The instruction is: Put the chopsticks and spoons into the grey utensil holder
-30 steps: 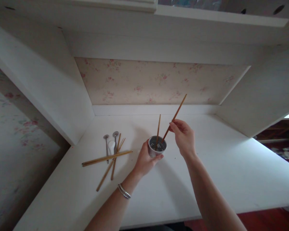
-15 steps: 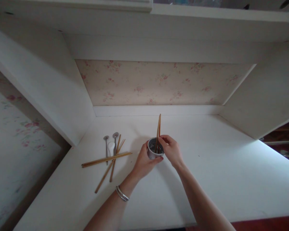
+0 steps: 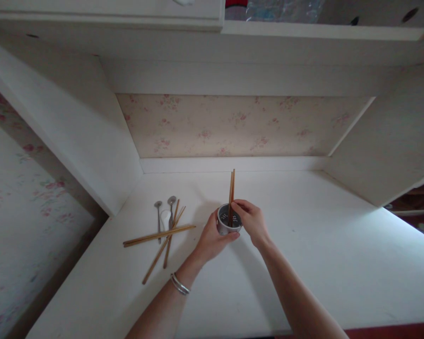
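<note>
A small metal holder [image 3: 224, 228] with holes in its bottom stands upright on the white desk [image 3: 321, 263]. My left hand [image 3: 212, 236] is wrapped round its left side. Two wooden chopsticks [image 3: 232, 188] stand in it, side by side, leaning slightly away from me. My right hand [image 3: 252, 221] rests at the holder's right rim, its fingertips pinching the chopsticks just above the rim. A bracelet sits on my left wrist.
Left of the holder, several loose chopsticks [image 3: 160, 238] lie crossed on the desk, with two metal spoons [image 3: 164, 207] and a white spoon [image 3: 165, 219] behind them. White side panels and a floral back wall [image 3: 229, 125] enclose the desk.
My right hand has lowered the slanted chopstick into the holder and stood it beside the first one. The left hand has stayed on the holder.
</note>
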Demonstrator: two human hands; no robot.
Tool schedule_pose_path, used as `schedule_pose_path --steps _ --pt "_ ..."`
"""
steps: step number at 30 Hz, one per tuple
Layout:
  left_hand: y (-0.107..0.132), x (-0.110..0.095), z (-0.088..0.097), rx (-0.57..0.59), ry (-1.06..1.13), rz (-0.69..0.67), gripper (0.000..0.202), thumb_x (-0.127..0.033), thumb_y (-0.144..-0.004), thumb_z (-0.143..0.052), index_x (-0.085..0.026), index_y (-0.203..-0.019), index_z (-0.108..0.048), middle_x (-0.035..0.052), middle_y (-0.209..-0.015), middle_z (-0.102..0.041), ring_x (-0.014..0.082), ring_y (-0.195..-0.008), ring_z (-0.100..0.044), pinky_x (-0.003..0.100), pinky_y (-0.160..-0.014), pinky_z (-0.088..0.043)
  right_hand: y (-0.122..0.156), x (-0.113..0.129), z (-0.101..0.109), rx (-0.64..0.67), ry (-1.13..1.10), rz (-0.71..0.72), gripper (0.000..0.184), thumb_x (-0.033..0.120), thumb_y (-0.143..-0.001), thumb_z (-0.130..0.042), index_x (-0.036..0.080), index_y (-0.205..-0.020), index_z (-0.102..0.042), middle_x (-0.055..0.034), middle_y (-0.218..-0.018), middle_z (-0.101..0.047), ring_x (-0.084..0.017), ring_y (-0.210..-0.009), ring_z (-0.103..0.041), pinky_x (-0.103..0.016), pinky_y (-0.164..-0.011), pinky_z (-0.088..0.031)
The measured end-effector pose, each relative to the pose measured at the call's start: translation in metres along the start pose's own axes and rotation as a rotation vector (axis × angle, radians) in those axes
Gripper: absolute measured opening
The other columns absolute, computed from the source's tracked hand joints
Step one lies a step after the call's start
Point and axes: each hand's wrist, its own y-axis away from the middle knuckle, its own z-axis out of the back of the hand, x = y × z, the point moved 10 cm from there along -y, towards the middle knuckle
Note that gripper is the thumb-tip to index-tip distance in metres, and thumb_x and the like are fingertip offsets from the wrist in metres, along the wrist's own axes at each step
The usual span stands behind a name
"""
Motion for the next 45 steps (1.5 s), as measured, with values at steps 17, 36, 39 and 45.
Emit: schedule_pose_path --steps 17,36,39,45 --pt "0.000 -0.001 -0.004 0.053 0.034 0.002 0.075 -0.015 -0.064 -0.081 -0.019 -0.130 -0.047 0.0119 -0.132 -0.057 0.0256 -0.121 -0.054 0.044 -0.107 -0.039 0.000 -0.003 -0.004 0.029 -0.062 -0.083 0.029 0.043 -0.071 -0.070 0.018 -0.084 -0.076 -0.0057 -0.083 -0.075 -0.021 -0.076 -0.067 -0.032 -0.071 -0.050" --pt "0.002 -0.013 -0.004 0.027 -0.108 -0.054 0.070 -0.021 -0.063 -0.082 -0.022 -0.127 -0.055 0.0103 -0.125 -0.060 0.0276 -0.115 -0.057 0.045 -0.103 -0.042 0.042 -0.022 -0.019 0.315 -0.287 0.009 0.091 0.038 -0.069 -0.079 0.025 -0.146 -0.030 -0.0103 -0.133 -0.059 -0.027 -0.121 -0.056 -0.047 -0.107 -0.039" --pt "0.008 -0.028 0.000 -0.012 -0.292 -0.118 0.068 -0.021 -0.060 -0.083 -0.023 -0.124 -0.060 0.0097 -0.125 -0.059 0.0283 -0.116 -0.054 0.043 -0.103 -0.041 0.039 -0.023 -0.015 0.261 -0.243 0.042 0.082 0.037 -0.067 -0.081 0.024 -0.138 -0.041 -0.0111 -0.130 -0.060 -0.028 -0.121 -0.056 -0.047 -0.106 -0.040" --pt "0.023 -0.066 0.045 0.026 -0.754 -0.166 0.032 -0.032 -0.079 -0.068 -0.027 -0.111 -0.068 0.0058 -0.112 -0.068 0.0243 -0.105 -0.062 0.037 -0.097 -0.045 0.036 -0.021 -0.014 0.270 -0.248 0.071 0.072 0.036 -0.070 -0.079 0.025 -0.132 -0.044 -0.0103 -0.125 -0.062 -0.026 -0.113 -0.060 -0.045 -0.101 -0.044"
